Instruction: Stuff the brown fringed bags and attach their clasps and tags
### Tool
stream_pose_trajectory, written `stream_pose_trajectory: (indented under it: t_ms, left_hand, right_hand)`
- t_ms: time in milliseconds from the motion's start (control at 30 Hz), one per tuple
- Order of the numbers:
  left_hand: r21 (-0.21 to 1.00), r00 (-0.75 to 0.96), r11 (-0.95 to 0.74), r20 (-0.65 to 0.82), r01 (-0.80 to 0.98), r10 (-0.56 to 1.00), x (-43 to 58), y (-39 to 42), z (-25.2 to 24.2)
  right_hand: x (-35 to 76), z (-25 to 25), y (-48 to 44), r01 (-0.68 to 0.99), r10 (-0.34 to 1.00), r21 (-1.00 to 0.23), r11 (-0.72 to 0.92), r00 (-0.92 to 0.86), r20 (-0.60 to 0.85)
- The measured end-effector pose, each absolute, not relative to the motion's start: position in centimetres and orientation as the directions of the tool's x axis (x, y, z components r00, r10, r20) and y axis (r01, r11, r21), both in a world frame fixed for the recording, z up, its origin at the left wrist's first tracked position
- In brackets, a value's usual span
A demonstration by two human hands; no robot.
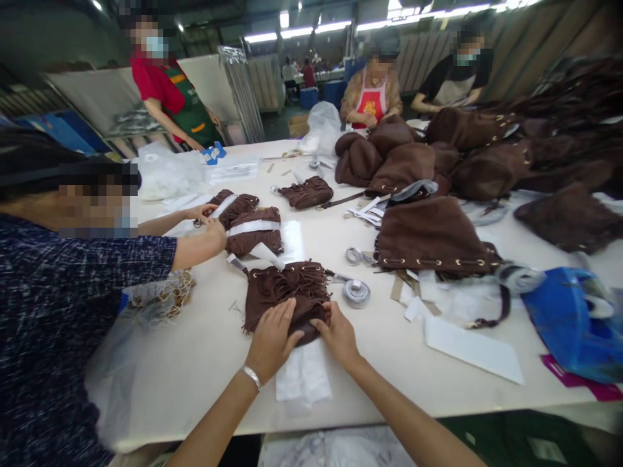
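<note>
A brown suede fringed piece (287, 292) lies on the white table (209, 363) in front of me. My left hand (271, 337), with a silver bracelet on the wrist, presses on its near left part, fingers bent over the suede. My right hand (338, 332) grips its near right edge. Under the piece's near end lies a white tissue sheet (304, 383). A roll of grey tape (356, 292) sits just right of the piece.
A co-worker at the left handles wrapped brown fringe bundles (253, 230). A brown suede bag (431, 237) lies to the right, and more bags (467, 155) are piled behind it. A blue plastic bag (569, 318) and white paper (472, 347) lie near right. Other people stand at the far side.
</note>
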State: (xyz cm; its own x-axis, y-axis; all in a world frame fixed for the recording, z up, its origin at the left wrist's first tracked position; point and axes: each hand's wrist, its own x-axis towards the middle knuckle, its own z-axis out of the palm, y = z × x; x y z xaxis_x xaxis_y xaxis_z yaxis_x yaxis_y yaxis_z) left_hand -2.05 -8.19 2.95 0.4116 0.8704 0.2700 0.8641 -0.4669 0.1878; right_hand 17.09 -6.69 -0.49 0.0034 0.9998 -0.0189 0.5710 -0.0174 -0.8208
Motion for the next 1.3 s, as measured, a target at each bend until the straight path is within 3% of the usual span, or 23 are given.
stream_pose_trajectory:
  t_ms: [133,333,433,600,767,967,1133,1300]
  left_hand:
    - [0.192,0.393,-0.471,0.338,0.861,0.855,-2.1,-6.4,2.3]
    - [0.493,0.371,-0.483,0.312,0.723,0.874,-4.2,-5.2,2.9]
    - [0.54,0.316,-0.435,0.303,0.72,0.899,-4.3,-5.4,2.9]
    - [0.52,0.273,-0.423,0.341,0.742,0.899,-3.9,-5.9,2.6]
    - [0.368,0.406,-0.537,0.377,0.759,0.832,-4.3,-5.9,3.6]
    - [0.149,0.552,-0.628,0.354,0.763,0.755,-4.7,-6.5,4.0]
    - [0.151,0.579,-0.652,0.341,0.743,0.74,-4.7,-7.1,2.0]
    - [0.181,0.607,-0.661,0.276,0.728,0.745,-5.0,-7.3,1.7]
  right_hand:
    - [18.3,-0.6,-6.5,0.472,0.999,-0.882,-0.001,-0.041,-0.023]
    - [19.6,-0.4,-6.7,0.535,0.983,-0.825,0.182,-0.129,0.133]
    - [19.3,-0.6,-7.1,0.581,0.99,-0.802,0.137,-0.074,0.116]
    - [18.0,-0.8,-8.1,0.662,0.993,-0.748,-0.049,0.111,0.033]
    - [17.9,-0.4,-8.4,0.798,0.995,-0.597,0.084,-0.04,0.087]
    - [19.2,0.0,-7.8,0.866,0.988,-0.477,0.148,-0.145,0.045]
    - [19.0,0.7,-7.4,0.911,0.984,-0.373,0.175,-0.168,0.05]
    - [18.6,1.0,-6.9,0.885,0.976,-0.412,0.216,-0.202,0.078]
